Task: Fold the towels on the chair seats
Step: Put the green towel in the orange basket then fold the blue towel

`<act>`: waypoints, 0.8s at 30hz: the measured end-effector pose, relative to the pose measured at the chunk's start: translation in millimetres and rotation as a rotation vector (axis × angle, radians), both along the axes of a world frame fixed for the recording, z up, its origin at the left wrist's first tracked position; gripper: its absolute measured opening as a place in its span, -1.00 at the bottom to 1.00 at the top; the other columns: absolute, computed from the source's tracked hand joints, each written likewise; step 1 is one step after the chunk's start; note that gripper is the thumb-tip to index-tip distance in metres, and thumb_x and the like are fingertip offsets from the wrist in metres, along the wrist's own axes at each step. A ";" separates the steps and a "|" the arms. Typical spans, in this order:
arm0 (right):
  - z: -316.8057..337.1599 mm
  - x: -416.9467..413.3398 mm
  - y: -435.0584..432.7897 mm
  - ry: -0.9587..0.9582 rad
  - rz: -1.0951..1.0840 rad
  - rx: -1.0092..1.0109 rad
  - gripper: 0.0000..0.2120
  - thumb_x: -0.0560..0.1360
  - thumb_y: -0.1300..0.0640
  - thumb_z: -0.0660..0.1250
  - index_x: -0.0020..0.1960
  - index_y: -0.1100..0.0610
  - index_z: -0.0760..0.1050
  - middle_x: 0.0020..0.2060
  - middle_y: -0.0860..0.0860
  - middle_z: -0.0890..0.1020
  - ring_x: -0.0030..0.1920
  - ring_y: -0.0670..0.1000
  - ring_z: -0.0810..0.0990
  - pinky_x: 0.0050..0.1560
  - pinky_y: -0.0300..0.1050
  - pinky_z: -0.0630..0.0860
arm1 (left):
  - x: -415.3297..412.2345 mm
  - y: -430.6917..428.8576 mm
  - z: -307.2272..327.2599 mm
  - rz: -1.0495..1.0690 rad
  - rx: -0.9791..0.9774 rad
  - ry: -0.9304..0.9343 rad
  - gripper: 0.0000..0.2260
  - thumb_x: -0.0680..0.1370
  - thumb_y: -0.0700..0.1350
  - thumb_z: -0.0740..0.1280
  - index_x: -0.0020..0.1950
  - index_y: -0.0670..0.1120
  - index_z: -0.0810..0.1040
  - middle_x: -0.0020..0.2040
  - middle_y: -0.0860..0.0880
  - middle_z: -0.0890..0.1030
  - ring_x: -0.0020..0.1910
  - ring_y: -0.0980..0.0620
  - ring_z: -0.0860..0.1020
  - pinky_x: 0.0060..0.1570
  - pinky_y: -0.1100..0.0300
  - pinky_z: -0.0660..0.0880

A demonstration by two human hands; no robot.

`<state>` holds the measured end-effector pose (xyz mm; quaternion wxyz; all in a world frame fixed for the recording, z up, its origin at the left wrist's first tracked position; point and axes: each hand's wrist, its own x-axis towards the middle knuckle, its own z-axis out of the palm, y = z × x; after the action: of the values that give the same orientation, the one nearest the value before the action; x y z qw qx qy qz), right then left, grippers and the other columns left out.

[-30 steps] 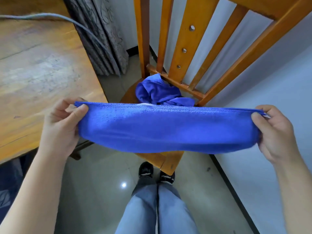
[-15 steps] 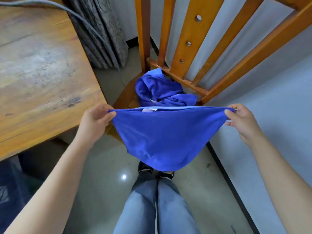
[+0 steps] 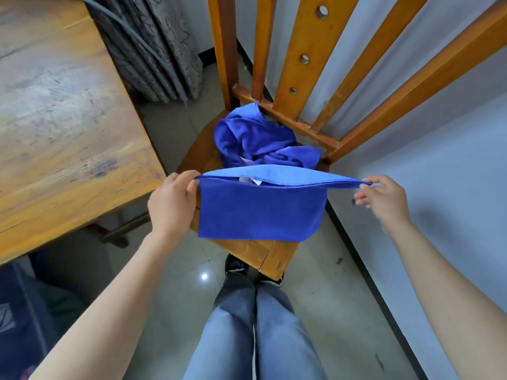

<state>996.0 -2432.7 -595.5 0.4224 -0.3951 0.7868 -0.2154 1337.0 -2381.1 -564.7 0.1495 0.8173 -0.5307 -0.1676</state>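
Observation:
A blue towel (image 3: pixel 260 212), doubled over, hangs stretched between my hands above the front of the wooden chair seat (image 3: pixel 258 250). My left hand (image 3: pixel 171 205) pinches its top left corner; my right hand (image 3: pixel 384 198) pinches the top right corner with fingertips. The towel's lower edge lies on or just over the seat. A second blue towel (image 3: pixel 258 138) lies crumpled at the back of the seat, against the backrest slats (image 3: pixel 299 58).
A wooden table (image 3: pixel 55 119) stands close on the left, with a grey cable and a patterned curtain (image 3: pixel 153 50) behind it. A white wall (image 3: pixel 439 187) runs along the right. My legs and shoes (image 3: pixel 238 267) stand on the tiled floor below the seat.
My hands moved forward and down toward the seat. The towel's sagging lower part now hangs as a flat rectangle against the seat front.

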 end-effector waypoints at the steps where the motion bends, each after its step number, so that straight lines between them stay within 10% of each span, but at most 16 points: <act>1: -3.0 -2.3 5.3 -0.037 -0.030 0.022 -0.77 0.49 0.30 0.23 -0.22 0.00 0.42 -0.34 0.01 0.58 -0.54 -0.26 0.53 -0.33 -0.30 0.41 | -2.4 8.3 -2.9 -0.008 0.005 -0.016 -0.79 0.57 -0.18 0.24 0.13 -0.13 0.59 -0.03 -0.21 0.63 -0.06 -0.26 0.56 -0.12 0.04 0.43; 7: -26.9 -12.1 33.5 -0.116 -0.051 0.141 -0.92 0.44 0.29 0.36 -0.07 0.18 0.54 -0.34 -0.01 0.62 -0.45 -0.29 0.55 -0.31 -0.42 0.47 | 7.5 53.2 -40.3 0.198 0.236 0.333 -0.87 0.50 -0.15 0.35 0.02 -0.12 0.60 -0.19 -0.08 0.65 -0.10 -0.11 0.61 -0.04 0.08 0.47; 12: -40.8 -11.5 40.9 -0.194 -0.057 0.252 -0.87 0.53 0.10 0.29 -0.03 0.17 0.52 -0.07 0.07 0.62 -0.17 -0.06 0.64 -0.18 -0.20 0.46 | 8.2 54.1 -56.8 0.388 0.398 0.531 -0.76 0.53 0.08 0.28 -0.17 -0.05 0.60 -0.40 -0.13 0.60 -0.39 0.03 0.45 -0.37 0.18 0.31; 16: -61.0 -12.4 44.8 -0.174 -0.226 0.257 -0.86 0.53 0.28 0.25 -0.18 0.11 0.43 -0.04 0.13 0.57 -0.46 -0.21 0.61 -0.30 -0.28 0.48 | 10.3 50.5 -71.4 0.597 0.313 0.599 -0.82 0.49 -0.10 0.37 -0.25 -0.18 0.61 -0.35 -0.18 0.52 -0.41 -0.01 0.33 -0.36 0.19 0.27; 24: -111.0 1.0 58.4 -0.358 -0.397 0.403 -0.59 0.52 0.33 0.25 0.35 0.29 0.31 0.00 0.13 0.55 -0.50 -0.12 0.62 -0.22 -0.20 0.46 | -12.0 64.9 -146.8 0.949 0.679 0.764 -0.68 0.57 0.07 0.22 -0.07 -0.21 0.44 -0.20 -0.15 0.53 -0.37 -0.08 0.47 -0.32 0.15 0.41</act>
<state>997.0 -2374.3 -706.6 0.5735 -0.0986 0.7884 -0.1996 1325.0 -2316.3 -711.5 0.1189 0.8461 0.0552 -0.5166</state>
